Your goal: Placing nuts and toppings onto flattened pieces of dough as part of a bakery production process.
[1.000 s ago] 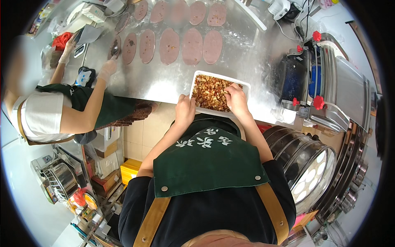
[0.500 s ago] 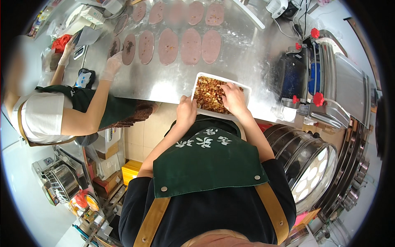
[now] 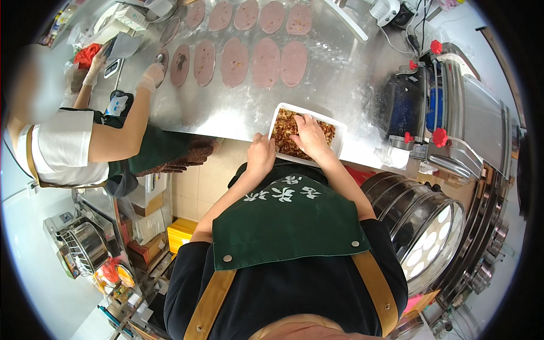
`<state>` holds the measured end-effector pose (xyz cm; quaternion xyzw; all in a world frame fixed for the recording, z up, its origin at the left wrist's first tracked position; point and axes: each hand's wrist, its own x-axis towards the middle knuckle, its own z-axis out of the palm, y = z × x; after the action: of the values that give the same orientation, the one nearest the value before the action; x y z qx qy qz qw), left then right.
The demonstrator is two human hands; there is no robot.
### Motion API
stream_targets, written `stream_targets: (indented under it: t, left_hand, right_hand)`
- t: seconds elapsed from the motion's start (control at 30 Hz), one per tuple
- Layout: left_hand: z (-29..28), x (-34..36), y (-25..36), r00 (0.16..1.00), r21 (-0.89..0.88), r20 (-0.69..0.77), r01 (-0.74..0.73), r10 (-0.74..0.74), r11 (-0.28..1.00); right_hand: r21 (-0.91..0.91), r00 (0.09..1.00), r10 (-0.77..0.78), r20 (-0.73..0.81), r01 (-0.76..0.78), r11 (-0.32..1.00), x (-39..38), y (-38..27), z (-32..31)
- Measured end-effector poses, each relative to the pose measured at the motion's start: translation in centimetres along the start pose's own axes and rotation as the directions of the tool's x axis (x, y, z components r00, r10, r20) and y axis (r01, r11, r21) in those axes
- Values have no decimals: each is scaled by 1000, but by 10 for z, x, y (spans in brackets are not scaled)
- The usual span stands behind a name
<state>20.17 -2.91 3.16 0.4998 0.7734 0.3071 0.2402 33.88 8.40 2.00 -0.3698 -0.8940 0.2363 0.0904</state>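
Observation:
A white rectangular tray (image 3: 339, 126) of brown chopped filling (image 3: 285, 131) sits at the near edge of the steel counter (image 3: 238, 107). My left hand (image 3: 260, 154) grips the tray's near left corner. My right hand (image 3: 309, 135) rests in the filling, fingers curled down into it. Beyond the tray lie two rows of several flat pinkish oval dough pieces (image 3: 265, 55), some with filling on them.
A co-worker at the left in a white shirt and green apron reaches a gloved hand (image 3: 152, 75) with a spoon to the leftmost dough ovals. A steel roller machine (image 3: 453, 119) with red knobs stands at the right. Stacked steamer trays (image 3: 425, 226) sit lower right.
My right hand has shifted slightly within the filling. The co-worker's gloved hand moved a little along the dough row. The tray stays put.

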Motion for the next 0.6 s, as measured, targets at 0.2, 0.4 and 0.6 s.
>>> stream_targets:
  t: [0.2,0.4,0.6]
  left_hand:
    - [0,0,-1,999,-2,-36,-18,18,1000]
    - [-3,1,2,1000,-11,-13,-29,29,1000]
    - [-2,2,7,999,-5,-8,-36,36,999]
  right_hand:
    - [140,989,-144,-21,145,979,2,12,-5]
    - [324,999,-48,13,41,945,-3,25,-1]
    - [234,976,13,-217,39,971,-4,6,9]
